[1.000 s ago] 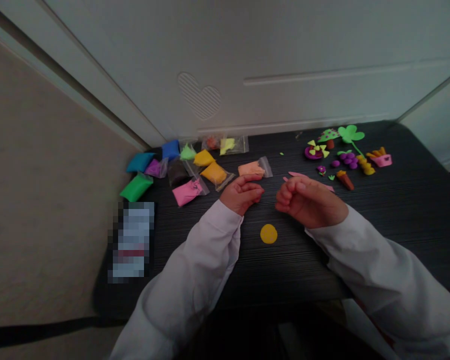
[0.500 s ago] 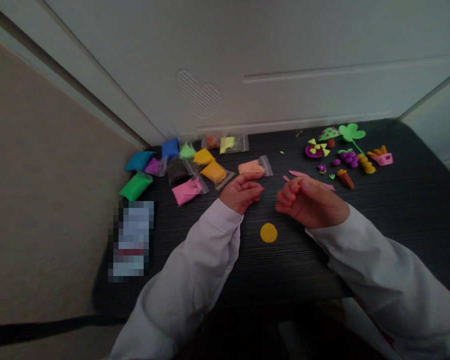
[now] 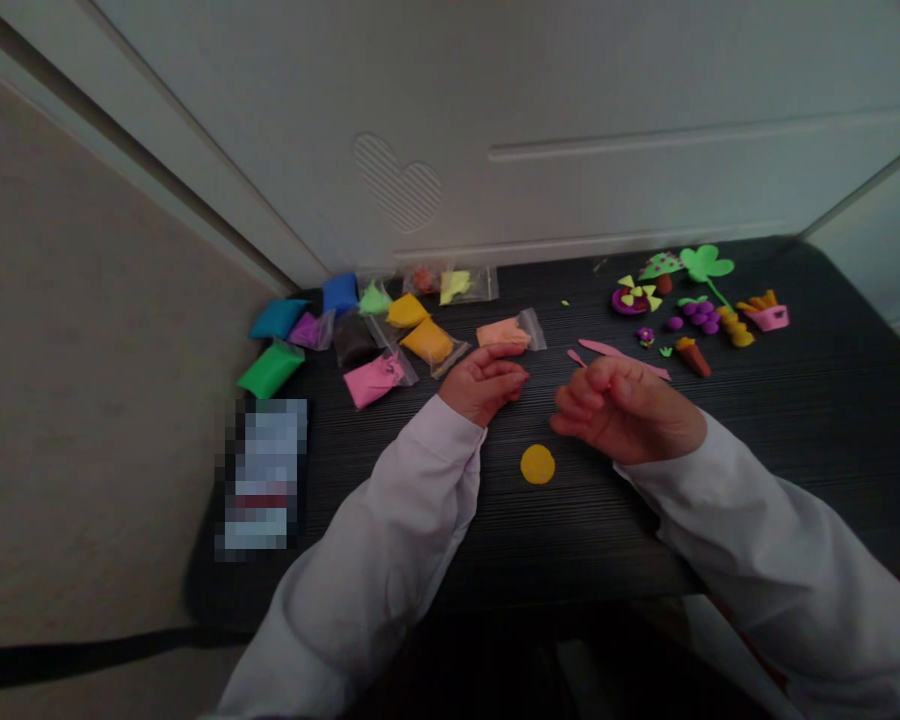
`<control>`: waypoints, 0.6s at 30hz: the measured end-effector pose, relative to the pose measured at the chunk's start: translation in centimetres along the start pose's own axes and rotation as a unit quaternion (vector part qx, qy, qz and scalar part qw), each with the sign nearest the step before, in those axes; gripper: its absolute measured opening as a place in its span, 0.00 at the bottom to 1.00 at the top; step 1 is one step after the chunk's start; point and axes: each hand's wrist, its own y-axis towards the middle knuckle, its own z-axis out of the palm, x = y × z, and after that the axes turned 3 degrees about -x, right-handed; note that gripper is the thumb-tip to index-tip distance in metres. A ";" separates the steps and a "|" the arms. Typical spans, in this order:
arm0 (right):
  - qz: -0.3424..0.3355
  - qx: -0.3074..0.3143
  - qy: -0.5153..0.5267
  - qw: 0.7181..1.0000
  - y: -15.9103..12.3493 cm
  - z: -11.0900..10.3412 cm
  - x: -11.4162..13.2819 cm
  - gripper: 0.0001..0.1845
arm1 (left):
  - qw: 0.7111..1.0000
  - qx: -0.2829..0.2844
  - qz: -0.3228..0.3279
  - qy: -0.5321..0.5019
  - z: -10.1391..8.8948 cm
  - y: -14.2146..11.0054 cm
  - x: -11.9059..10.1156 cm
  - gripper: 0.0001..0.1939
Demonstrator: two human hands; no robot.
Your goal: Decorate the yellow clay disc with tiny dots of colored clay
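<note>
"Holding anything, that left hand [image 3: 487,385]?"

"I can't tell. Its fingers are curled, with the thumb close to them, but the tips are too small to see well. They look right by the peach bag [image 3: 501,332]. I can't tell if they touch it."

"And the right hand [image 3: 619,405]?"

"Its fingers are bent in too, and the thumb is up by the first finger. I can't see if anything is between them."

"What's behind it?"

"A long pink tool [image 3: 607,350] and a small pink stick [image 3: 576,357]. The hand hides the near end of the stick."

"Where's the yellow disc [image 3: 538,465]?"

"Flat on the black table [image 3: 510,545], closer to the person than both hands, between the two white sleeves [image 3: 397,510]. No hand touches it."

"What's over on the left?"

"Lots of bags! There's a green bag [image 3: 272,370], a pink bag [image 3: 373,381] and an orange bag [image 3: 428,343]."

"And far right?"

"Purple grapes [image 3: 702,317], a brown cone [image 3: 694,359], a pink cup [image 3: 769,317] with orange sticks [image 3: 763,300] in it, and a green flower [image 3: 707,265]."
</note>
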 end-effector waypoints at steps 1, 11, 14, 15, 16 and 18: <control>0.001 0.006 -0.002 1.000 -0.1 0.1 0.0 0.03 | 1.000 -0.001 -0.001 0.000 0.0 0.0 0.0 0.22; -0.003 0.059 0.006 0.998 -0.4 0.5 0.1 0.02 | 1.000 0.000 -0.001 0.000 0.0 -0.1 0.0 0.22; 0.001 0.067 0.015 0.998 -0.5 0.5 0.0 0.02 | 1.000 0.001 0.001 0.000 0.0 -0.1 0.0 0.22; 0.001 0.067 0.016 0.998 -0.5 0.5 0.0 0.02 | 1.000 0.000 0.000 -0.001 0.0 -0.1 0.0 0.22; 0.001 0.065 0.016 0.998 -0.6 0.5 0.0 0.03 | 1.000 -0.001 0.000 -0.002 0.0 -0.1 0.0 0.22; -0.003 0.062 0.013 0.998 -0.6 0.6 0.0 0.04 | 1.000 -0.004 -0.002 -0.002 0.0 -0.1 0.0 0.22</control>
